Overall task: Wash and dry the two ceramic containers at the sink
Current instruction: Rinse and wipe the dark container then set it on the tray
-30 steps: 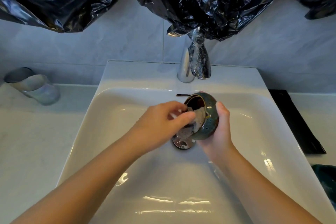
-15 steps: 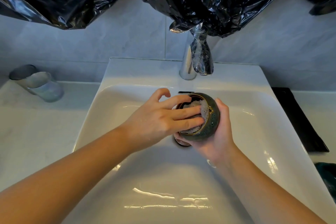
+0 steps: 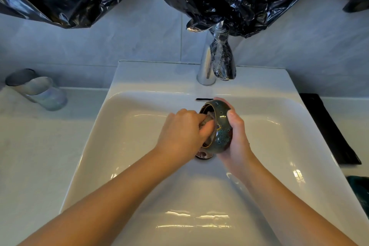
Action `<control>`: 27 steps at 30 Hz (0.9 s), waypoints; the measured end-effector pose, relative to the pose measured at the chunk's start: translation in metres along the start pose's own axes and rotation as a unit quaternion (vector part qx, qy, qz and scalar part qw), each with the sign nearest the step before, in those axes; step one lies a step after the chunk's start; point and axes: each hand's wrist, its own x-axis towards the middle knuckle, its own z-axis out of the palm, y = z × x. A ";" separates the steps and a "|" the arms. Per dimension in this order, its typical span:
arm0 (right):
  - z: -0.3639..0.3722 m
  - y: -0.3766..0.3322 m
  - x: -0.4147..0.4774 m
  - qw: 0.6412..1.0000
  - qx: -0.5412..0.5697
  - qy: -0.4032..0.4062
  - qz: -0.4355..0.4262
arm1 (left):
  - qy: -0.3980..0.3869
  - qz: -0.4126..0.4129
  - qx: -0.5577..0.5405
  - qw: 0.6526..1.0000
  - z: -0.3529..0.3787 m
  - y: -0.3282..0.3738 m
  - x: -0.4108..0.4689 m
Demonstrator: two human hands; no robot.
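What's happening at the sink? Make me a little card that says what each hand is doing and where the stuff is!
place: white sink
left hand: grips a grey cloth inside the bowl
right hand: holds the green speckled bowl tipped on its side, above the drain
tap: no water seen running
pale cup: on the counter, left of the sink
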 end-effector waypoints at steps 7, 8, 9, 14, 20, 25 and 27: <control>-0.012 -0.001 0.002 0.997 -0.049 0.001 -0.067 | -0.159 -0.157 -0.223 0.949 -0.017 -0.003 0.009; -0.010 -0.002 0.003 0.999 -0.022 0.002 -0.049 | -0.099 -0.126 -0.232 0.959 -0.015 -0.006 0.005; -0.009 -0.001 0.003 0.999 0.003 0.000 -0.034 | -0.047 -0.097 -0.265 0.958 -0.015 -0.007 0.002; -0.003 0.001 0.002 0.999 0.045 -0.006 -0.029 | -0.124 0.026 -0.288 0.949 -0.012 -0.009 -0.005; -0.004 0.002 0.001 0.998 -0.006 0.005 -0.069 | -0.127 0.041 -0.298 0.945 -0.011 0.003 0.003; -0.002 -0.002 0.002 0.995 0.085 0.030 -0.044 | 0.045 -0.071 -0.385 0.919 -0.017 -0.006 -0.001; -0.009 -0.006 0.001 0.992 0.113 0.057 -0.014 | 0.108 -0.126 -0.399 0.902 -0.022 -0.020 -0.005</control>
